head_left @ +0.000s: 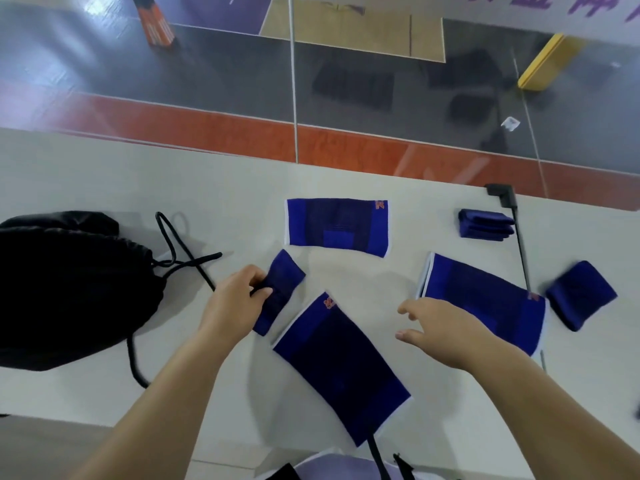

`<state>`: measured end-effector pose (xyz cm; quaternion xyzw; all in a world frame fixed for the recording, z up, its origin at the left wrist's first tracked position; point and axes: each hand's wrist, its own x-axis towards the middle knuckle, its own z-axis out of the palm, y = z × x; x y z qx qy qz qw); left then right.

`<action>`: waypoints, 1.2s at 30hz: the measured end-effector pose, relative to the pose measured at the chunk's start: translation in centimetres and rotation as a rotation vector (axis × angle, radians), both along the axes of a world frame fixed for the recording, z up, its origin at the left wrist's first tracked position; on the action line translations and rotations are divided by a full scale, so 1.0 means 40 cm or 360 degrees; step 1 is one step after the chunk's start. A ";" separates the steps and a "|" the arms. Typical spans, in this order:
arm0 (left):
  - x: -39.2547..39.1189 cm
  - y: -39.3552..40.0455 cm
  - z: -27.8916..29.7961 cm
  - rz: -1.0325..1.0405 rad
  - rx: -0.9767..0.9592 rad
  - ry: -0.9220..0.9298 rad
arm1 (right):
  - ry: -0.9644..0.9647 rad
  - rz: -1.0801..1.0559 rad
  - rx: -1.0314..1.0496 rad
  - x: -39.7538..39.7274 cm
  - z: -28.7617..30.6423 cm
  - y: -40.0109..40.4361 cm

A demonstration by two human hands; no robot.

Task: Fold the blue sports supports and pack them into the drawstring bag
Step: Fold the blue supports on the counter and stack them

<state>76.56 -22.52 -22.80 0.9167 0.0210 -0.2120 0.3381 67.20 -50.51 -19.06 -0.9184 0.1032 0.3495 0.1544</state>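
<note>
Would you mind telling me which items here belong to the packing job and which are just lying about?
Job: small support in left hand; three flat supports; folded stack; small band; drawstring bag.
Lying about: black cable; yellow block.

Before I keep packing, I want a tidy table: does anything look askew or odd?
Nothing damaged. The large support nearest you lies diagonally, unlike the squared one farther back. The bag's cords sprawl loose across the table.
</note>
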 end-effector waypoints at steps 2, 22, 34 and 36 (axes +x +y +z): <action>-0.008 -0.022 0.024 -0.0003 -0.0072 -0.0029 | -0.0011 -0.0031 0.0000 -0.010 0.003 -0.019; -0.140 -0.635 0.067 -0.0697 -0.0280 -0.0080 | -0.0128 -0.0638 -0.0312 -0.223 -0.032 -0.583; -0.215 -0.832 0.057 -0.0760 -0.0133 -0.0014 | -0.0453 -0.0892 -0.0205 -0.216 -0.156 -0.742; -0.224 -0.851 0.057 -0.0764 -0.0108 0.0004 | -0.0500 -0.0932 -0.0152 -0.238 -0.163 -0.756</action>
